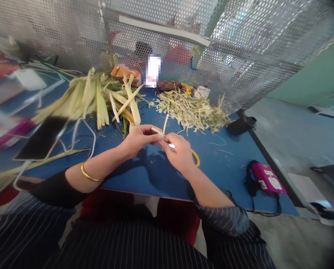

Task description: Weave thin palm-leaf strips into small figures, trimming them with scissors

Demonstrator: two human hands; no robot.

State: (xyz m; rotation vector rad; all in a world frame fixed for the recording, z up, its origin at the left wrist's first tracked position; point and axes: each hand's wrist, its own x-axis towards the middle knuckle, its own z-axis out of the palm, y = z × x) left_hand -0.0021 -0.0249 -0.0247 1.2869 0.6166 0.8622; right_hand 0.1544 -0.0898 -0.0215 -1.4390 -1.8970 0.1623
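Note:
Above the blue table, my left hand (141, 140) pinches a narrow pale strip of corn husk (165, 124) between thumb and fingers. My right hand (179, 152) meets it there, its fingertips closed on the lower end of the strip. A shiny metal piece (171, 146) shows between the right fingers; its kind I cannot make out. Part of a yellow ring (196, 158) sticks out beside the right hand, and whether it is held or lies on the table is hidden. Beyond my left hand lies a pile of long dried corn husks (84, 95).
Shredded husk pieces (192, 110) are heaped at the back, near a black cup-like object (242, 126) on its side. A phone (40, 138) and white cable lie left. A magenta box (268, 178) with black cord sits right. A perforated metal screen (161, 33) stands behind.

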